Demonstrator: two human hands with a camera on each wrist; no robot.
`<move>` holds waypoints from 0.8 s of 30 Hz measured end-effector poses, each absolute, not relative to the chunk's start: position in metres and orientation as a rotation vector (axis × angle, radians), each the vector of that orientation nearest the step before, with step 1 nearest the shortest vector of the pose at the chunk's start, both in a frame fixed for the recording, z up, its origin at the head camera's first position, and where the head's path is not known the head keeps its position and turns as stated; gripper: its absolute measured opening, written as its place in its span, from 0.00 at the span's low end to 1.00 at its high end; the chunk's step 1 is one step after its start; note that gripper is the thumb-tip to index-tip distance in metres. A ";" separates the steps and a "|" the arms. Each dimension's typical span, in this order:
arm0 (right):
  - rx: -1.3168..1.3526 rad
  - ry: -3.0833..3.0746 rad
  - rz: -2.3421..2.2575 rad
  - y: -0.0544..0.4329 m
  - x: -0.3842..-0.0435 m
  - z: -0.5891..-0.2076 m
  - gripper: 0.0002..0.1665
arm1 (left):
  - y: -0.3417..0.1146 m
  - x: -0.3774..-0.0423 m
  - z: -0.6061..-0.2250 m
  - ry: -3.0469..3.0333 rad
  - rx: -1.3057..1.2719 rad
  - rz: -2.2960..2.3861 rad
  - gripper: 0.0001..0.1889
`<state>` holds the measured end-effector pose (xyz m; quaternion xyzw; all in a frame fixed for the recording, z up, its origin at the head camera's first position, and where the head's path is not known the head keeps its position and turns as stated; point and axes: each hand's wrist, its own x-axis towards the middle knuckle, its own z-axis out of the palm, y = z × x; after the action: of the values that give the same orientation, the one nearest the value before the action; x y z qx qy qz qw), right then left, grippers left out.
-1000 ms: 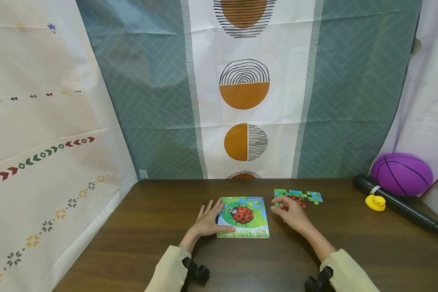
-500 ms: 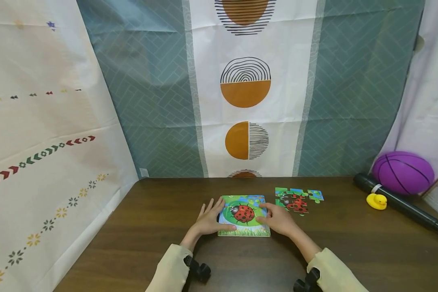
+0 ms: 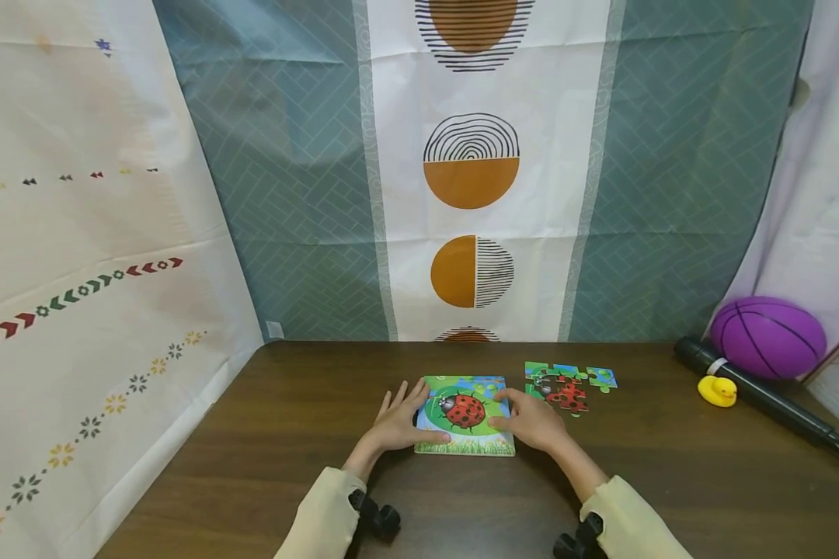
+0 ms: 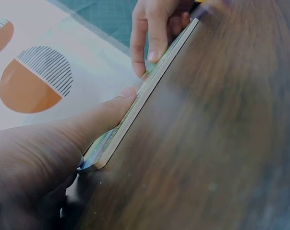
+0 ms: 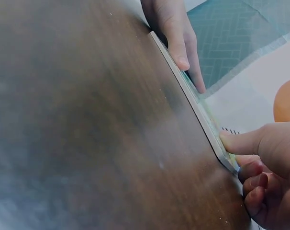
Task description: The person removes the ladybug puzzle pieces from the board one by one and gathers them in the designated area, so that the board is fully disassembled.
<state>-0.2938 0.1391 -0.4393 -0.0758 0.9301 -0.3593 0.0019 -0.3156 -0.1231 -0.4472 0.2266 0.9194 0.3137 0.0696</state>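
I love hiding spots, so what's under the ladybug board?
The brown table shows beside the ladybug board; whatever lies right beneath it is covered, so I can't tell.

The head camera looks forward and down; close, hazy wrist views apparently share one board edge (image 4: 149, 91).

**Edges lost under my hands!**

My left hand (image 3: 396, 429) covers part of the left edge of the ladybug jigsaw (image 3: 463, 411), my right hand (image 3: 535, 421) part of its right! Wrist views slant its picture past reading! The head view's bottom cuts off my sleeves (image 3: 322, 512), and a black tube (image 3: 769, 401) hides the base of the purple basketball (image 3: 769, 335)!
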 end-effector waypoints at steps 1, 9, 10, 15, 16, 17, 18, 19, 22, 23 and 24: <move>-0.235 2.923 -1.124 0.139 -0.294 -0.439 0.26 | -0.123 -0.315 -0.447 2.768 0.684 0.943 0.58; -0.209 2.923 -1.222 0.140 -0.294 -0.441 0.25 | -0.120 -0.315 -0.447 2.770 0.689 0.940 0.57; -0.210 2.919 -1.246 0.140 -0.294 -0.441 0.25 | -0.120 -0.315 -0.447 2.770 0.691 0.940 0.57; -0.255 2.874 -1.382 0.138 -0.292 -0.443 0.23 | -0.121 -0.317 -0.447 2.768 0.685 0.936 0.57; -0.261 2.865 -1.404 0.137 -0.291 -0.444 0.22 | -0.122 -0.317 -0.447 2.770 0.683 0.935 0.57; -0.269 2.862 -1.417 0.136 -0.291 -0.444 0.22 | -0.122 -0.317 -0.448 2.769 0.681 0.936 0.57; -0.270 2.860 -1.426 0.136 -0.290 -0.445 0.22 | -0.122 -0.317 -0.448 2.769 0.680 0.935 0.58; -0.271 2.859 -1.433 0.135 -0.290 -0.446 0.22 | -0.123 -0.317 -0.449 2.773 0.679 0.930 0.58; -0.241 2.878 -1.423 0.134 -0.290 -0.447 0.22 | -0.124 -0.318 -0.450 2.778 0.683 0.932 0.58; -0.228 2.883 -1.416 0.134 -0.290 -0.447 0.23 | -0.124 -0.318 -0.451 2.779 0.687 0.932 0.58; -0.214 2.889 -1.404 0.134 -0.290 -0.448 0.23 | -0.124 -0.318 -0.451 2.783 0.690 0.930 0.58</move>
<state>-0.2895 0.1337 -0.4477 -0.0666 0.8968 -0.4357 -0.0387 -0.3183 -0.1239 -0.4511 0.2285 0.9214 0.3079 0.0635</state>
